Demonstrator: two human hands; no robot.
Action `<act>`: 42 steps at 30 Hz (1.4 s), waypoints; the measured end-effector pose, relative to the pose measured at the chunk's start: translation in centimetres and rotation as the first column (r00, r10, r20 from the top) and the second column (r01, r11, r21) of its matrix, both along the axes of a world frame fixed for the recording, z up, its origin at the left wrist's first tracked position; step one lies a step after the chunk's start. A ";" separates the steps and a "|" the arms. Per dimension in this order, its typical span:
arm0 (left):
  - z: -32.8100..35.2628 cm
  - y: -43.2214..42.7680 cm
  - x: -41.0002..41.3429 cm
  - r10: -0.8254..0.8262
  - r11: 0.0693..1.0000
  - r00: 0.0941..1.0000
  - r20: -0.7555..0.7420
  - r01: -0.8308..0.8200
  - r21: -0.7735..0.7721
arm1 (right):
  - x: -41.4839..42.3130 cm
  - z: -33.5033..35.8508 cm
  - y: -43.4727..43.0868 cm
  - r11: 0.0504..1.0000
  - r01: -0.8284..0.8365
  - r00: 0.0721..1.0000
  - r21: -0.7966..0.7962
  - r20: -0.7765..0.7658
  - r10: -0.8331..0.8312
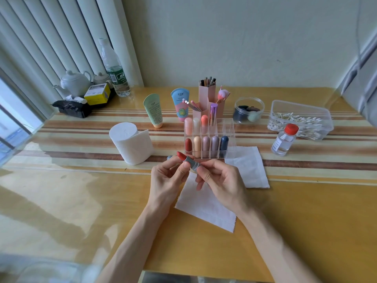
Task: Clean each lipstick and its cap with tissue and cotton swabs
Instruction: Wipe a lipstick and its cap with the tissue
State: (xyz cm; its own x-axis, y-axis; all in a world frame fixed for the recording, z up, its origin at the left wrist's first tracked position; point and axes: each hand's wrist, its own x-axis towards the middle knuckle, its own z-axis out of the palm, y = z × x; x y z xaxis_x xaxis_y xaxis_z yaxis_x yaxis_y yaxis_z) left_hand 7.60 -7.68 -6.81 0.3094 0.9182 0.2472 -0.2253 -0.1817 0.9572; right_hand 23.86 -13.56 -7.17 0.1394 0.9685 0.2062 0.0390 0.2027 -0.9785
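Note:
An uncapped lipstick (190,160) with a red bullet and a grey-blue tube is held above the table between both hands. My left hand (169,177) pinches its upper part with thumb and fingers. My right hand (221,180) grips the tube's base. Its grey-blue cap (169,157) peeks out behind my left fingers; whether they hold it I cannot tell. A white tissue sheet (206,207) lies under the hands, a second tissue sheet (250,166) to the right. The clear organizer (230,137) holds several capped lipsticks. Cotton swabs fill a clear box (299,119).
A tissue roll (130,142) stands to the left. A red-capped clear bottle (284,139) stands at the right. Two cream tubes, pink brush holders (208,97) and a sponge jar (248,110) stand behind the organizer. A teapot, a water bottle and a black bag sit far left.

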 end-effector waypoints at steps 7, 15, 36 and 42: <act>-0.4 0.1 -0.2 -0.043 0.999 0.999 0.001 0.043 -0.011 | 0.4 0.3 -0.2 0.991 -0.111 0.994 -0.076 -0.030 0.109; 0.1 -0.2 0.0 -0.093 0.995 0.996 0.017 0.094 -0.042 | 0.5 0.5 -0.4 0.980 -0.172 0.983 -0.097 -0.076 0.165; 0.1 0.5 -0.7 -0.019 0.994 1.000 0.012 0.021 -0.104 | 1.8 -1.2 -0.5 0.995 0.063 0.618 0.079 0.780 -0.101; -0.1 0.5 -0.7 -0.052 0.995 0.999 0.013 0.053 -0.081 | 1.8 -1.3 -0.6 0.999 0.036 0.599 0.035 0.800 -0.050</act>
State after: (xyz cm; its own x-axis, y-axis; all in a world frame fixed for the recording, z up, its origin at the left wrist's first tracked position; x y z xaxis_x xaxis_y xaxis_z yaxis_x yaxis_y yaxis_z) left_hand 6.85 -7.19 -6.91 0.3552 0.9180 0.1763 -0.2433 -0.0913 0.9656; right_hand 25.65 -14.20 -8.43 -0.0466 0.9619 0.2693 0.8137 0.1929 -0.5483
